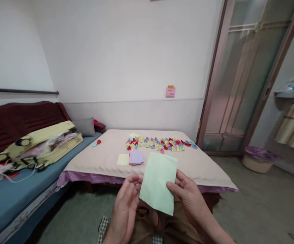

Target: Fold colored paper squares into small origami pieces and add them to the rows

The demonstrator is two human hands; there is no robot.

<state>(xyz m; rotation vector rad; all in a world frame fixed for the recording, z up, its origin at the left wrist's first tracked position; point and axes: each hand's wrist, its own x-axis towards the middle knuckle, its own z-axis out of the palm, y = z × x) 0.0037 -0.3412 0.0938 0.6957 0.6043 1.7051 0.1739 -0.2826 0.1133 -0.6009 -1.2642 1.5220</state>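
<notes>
A pale green square of paper (158, 183) is held up in front of me, above my lap. My right hand (186, 193) pinches its right edge between thumb and fingers. My left hand (126, 200) is at its left edge with curled fingers touching the sheet. Just beyond, on the low table (208, 162) with a beige cloth, lie a yellow sheet (123, 159) and a small stack of purple and pink sheets (136, 158). Farther back on the table is a row of several small folded paper pieces (159, 143) in mixed colours.
A blue-cushioned sofa (15, 193) with a dark red back stands at left, carrying a yellow bag (39, 145), a grey pillow (85, 126) and cables. A glass-panelled door (240, 78) and a lined bin (258, 158) are at right. A pink wall socket (170, 91) is behind the table.
</notes>
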